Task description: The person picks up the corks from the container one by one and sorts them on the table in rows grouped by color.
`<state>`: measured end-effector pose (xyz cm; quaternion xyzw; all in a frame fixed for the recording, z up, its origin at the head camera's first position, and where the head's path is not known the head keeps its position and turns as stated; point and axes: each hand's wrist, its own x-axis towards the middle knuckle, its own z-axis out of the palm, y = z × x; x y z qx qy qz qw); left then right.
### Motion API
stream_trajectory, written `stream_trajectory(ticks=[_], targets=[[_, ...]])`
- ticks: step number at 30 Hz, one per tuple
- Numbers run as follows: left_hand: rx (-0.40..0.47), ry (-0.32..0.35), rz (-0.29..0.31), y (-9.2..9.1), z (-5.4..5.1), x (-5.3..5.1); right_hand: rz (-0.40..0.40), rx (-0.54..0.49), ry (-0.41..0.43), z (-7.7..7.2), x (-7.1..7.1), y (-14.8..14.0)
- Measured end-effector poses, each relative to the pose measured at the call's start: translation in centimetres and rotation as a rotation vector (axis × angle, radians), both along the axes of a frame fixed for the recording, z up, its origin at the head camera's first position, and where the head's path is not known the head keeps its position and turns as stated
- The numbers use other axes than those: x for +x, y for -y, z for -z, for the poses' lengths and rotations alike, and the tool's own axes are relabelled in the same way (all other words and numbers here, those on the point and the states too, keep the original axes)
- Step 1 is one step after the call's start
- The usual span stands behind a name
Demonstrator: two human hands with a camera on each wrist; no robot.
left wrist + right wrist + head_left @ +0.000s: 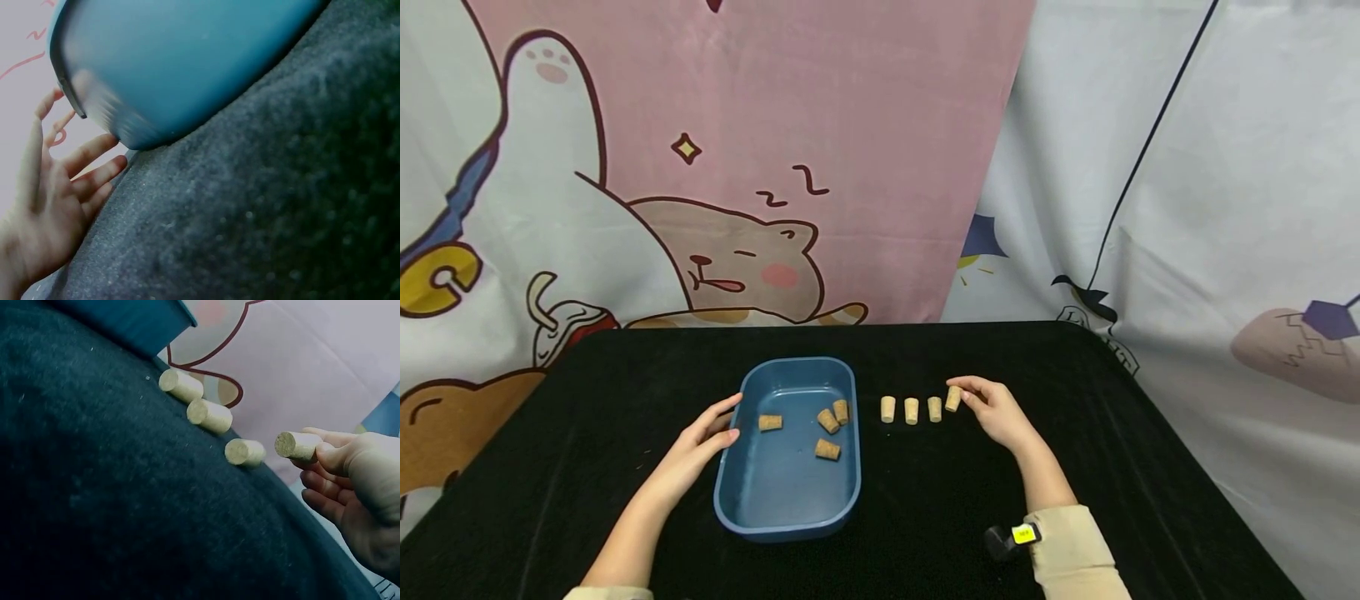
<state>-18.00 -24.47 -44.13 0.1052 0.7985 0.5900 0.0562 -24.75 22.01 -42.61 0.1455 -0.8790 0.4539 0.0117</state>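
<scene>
Head view: left hand (pixel 700 437), fingers spread, touches the left side of a blue, rounded-rectangular, plastic-looking tray (pixel 782 496); four brown cylindrical corks (pixel 827 450) lie inside. Right of it, on black cloth (pixel 925 517), three pale tapered corks (pixel 912 411) form a row; at the row's right end the right hand (pixel 996 417) pinches another pale cork (pixel 953 398), angled slightly against them. Left wrist view: fingers splayed at the tray's outer wall; light steadying seems enough. Right wrist view: thumb and fingertip hold the cork apart from its nearest neighbour. Good handling likely means squaring it with the row, matching the gaps.
</scene>
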Motion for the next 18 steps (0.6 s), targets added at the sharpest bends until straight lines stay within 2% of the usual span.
stream_trajectory(ticks=[6,18], targets=[[0.001,0.002,0.001,0.0,0.0,0.0,0.007,0.029,0.023,1.1,-0.3,-0.4],[-0.017,0.033,-0.015,-0.1,-0.1,-0.1,-0.019,0.094,-0.023,2.1,-0.6,-0.6]])
